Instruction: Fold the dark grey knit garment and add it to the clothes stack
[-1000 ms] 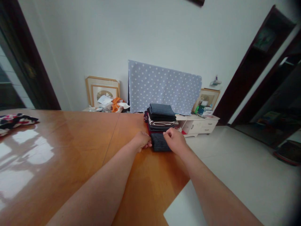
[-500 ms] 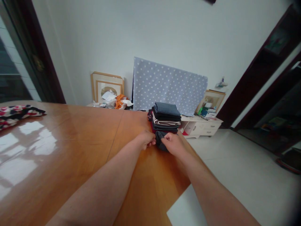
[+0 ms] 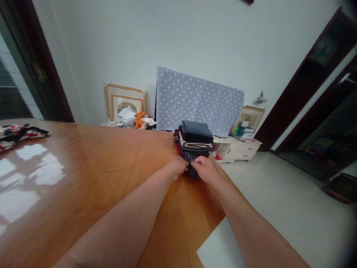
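Both arms reach forward over the wooden table to a small dark grey cloth item (image 3: 192, 172), bunched in front of a stack of folded clothes (image 3: 196, 143). My left hand (image 3: 177, 167) is closed at the item's left side, fingers curled onto its edge. My right hand (image 3: 203, 167) pinches its upper right part between thumb and fingers. What kind of garment it is I cannot make out, as the hands cover much of it. The stack has a blue-grey folded piece (image 3: 196, 128) on top, with black, striped and dark red layers below.
A patterned red, black and white cloth (image 3: 21, 134) lies at the left of the glossy wooden table (image 3: 111, 160). A white sheet-like thing (image 3: 220, 245) is near my right forearm. Beyond stand a white cabinet (image 3: 240, 152), a polka-dot cover (image 3: 198, 100) and framed pictures (image 3: 125, 100).
My left hand has moved slightly right, closer to my right hand and onto the dark grey cloth. My right hand keeps its pinch. The view has shifted slightly.
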`<move>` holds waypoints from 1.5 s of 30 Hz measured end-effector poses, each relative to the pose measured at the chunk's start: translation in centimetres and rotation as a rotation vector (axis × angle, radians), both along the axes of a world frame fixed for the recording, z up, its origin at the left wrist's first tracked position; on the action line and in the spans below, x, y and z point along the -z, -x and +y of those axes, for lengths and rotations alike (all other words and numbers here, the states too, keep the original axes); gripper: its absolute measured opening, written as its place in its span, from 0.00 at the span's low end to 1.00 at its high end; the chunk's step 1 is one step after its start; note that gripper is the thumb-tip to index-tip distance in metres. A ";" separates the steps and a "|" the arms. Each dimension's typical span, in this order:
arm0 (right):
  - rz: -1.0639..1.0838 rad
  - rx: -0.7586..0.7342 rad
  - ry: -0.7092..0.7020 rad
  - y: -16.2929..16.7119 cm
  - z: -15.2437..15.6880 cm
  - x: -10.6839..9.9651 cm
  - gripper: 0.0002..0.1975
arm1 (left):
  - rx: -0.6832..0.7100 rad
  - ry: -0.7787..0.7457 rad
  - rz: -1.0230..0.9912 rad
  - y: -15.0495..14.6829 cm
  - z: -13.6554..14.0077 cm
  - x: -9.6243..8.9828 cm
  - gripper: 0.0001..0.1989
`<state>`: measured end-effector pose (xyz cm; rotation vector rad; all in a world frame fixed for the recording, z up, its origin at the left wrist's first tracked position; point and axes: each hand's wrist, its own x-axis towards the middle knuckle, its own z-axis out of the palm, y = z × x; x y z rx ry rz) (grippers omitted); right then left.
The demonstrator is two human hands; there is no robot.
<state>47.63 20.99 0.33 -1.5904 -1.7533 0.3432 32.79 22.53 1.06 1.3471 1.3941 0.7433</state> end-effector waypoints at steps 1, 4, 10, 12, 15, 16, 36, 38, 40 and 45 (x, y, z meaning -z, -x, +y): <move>-0.002 0.001 -0.002 0.0 0.0 0.1 0.10 | 0.007 -0.026 0.024 0.0 0.0 0.0 0.12; 0.001 0.005 -0.010 0.0 0.1 0.2 0.10 | 0.030 -0.100 0.094 0.4 0.0 0.1 0.09; 0.024 -0.008 -0.040 0.0 0.4 0.5 0.11 | 0.059 -0.129 0.126 1.0 -0.2 -0.7 0.07; 0.027 0.005 -0.055 -0.2 0.6 0.6 0.12 | 0.071 -0.114 0.100 0.9 -0.4 -1.1 0.08; 0.027 0.023 -0.067 -0.6 1.1 1.0 0.13 | 0.067 -0.080 0.072 0.8 -0.6 -1.5 0.09; 0.034 0.018 -0.069 -0.6 1.2 1.1 0.13 | 0.068 -0.056 0.068 0.8 -0.6 -1.5 0.10; 0.046 -0.041 -0.064 -0.5 1.0 1.4 0.13 | 0.300 0.573 -0.458 1.9 0.7 -0.6 0.31; 0.033 -0.061 -0.032 -0.5 0.8 1.2 0.13 | 0.290 0.582 -0.469 1.9 0.8 -0.5 0.34; 0.028 -0.094 -0.008 -0.7 0.7 0.9 0.14 | 0.291 0.585 -0.478 2.0 0.7 -0.6 0.35; -0.112 -0.200 0.007 -0.9 0.7 0.4 0.18 | 0.282 0.585 -0.466 2.0 0.5 -0.8 0.38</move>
